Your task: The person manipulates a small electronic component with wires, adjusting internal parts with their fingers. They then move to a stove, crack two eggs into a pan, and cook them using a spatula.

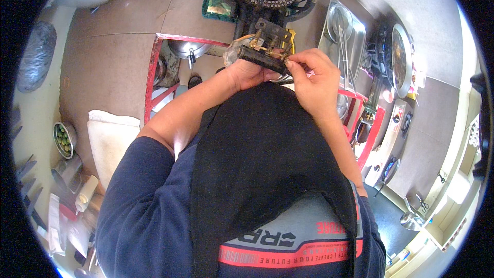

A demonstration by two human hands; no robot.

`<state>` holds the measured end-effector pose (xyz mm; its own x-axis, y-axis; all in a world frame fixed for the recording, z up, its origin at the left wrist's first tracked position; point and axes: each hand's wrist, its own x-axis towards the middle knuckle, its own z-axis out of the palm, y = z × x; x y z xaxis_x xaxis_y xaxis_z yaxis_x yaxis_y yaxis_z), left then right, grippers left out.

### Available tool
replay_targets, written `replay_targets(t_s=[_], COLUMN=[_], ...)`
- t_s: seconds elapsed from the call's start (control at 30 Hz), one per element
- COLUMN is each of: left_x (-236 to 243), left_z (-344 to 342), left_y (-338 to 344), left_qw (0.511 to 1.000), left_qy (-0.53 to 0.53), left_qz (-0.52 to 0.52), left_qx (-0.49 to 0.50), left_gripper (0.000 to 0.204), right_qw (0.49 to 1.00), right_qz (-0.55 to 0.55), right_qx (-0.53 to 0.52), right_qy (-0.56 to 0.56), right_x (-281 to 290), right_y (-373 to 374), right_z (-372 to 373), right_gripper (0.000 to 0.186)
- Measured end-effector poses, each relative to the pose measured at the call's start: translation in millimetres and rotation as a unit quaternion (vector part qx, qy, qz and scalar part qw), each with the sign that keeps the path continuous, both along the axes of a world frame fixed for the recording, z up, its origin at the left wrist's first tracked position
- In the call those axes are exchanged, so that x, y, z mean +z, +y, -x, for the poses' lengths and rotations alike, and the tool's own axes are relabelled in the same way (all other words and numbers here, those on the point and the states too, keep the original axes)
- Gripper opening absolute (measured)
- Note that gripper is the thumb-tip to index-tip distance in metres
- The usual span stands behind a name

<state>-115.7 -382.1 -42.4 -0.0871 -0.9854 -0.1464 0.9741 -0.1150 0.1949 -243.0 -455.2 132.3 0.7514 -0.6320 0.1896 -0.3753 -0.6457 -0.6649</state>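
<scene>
A dark cast-iron gas burner [265, 1] with rings of small holes stands at the top of the view. At its near end is a valve assembly [267, 41] with brass fittings and a black bar-shaped pipe [261, 60]. My left hand [249, 73] cups this pipe from below, its fingers partly hidden under it. At the pipe's right end, my right hand [313, 74] is closed in a pinch on a small brass-coloured fitting, mostly covered by thumb and fingertips. Beside the assembly shows a yellow part [292, 40].
A red-edged opening [151, 80] in the counter has metal pots below. To the right stand a steel tray [355, 33] with long utensils and a second burner [380, 54]. At left are a white cutting board [110, 139] and a bowl of green produce [64, 140].
</scene>
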Motion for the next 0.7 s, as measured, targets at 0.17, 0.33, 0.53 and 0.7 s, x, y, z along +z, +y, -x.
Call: replay_targets(t_s=[0.17, 0.33, 0.53, 0.7], left_x=[0, -5, -5, -1], left_z=[2, 0, 3, 2], left_y=[-1, -3, -4, -6], left_qw=[1.000, 0.997, 0.989, 0.985], left_qy=[0.011, 0.067, 0.130, 0.156], left_qz=[-0.011, 0.032, 0.064, 0.070], left_qx=[0.020, 0.019, 0.025, 0.006], left_gripper=[0.023, 0.029, 0.035, 0.033], right_qw=[0.999, 1.000, 0.998, 0.999], right_qz=[0.027, 0.012, 0.049, 0.030], right_qx=[0.018, -0.013, 0.010, 0.014], right_qy=[0.025, 0.025, 0.029, 0.016], right_x=[1, -3, -9, -6], right_y=[1, 7, 2, 1], right_z=[-1, -4, -11, -13], right_gripper=[0.005, 0.008, 0.011, 0.010])
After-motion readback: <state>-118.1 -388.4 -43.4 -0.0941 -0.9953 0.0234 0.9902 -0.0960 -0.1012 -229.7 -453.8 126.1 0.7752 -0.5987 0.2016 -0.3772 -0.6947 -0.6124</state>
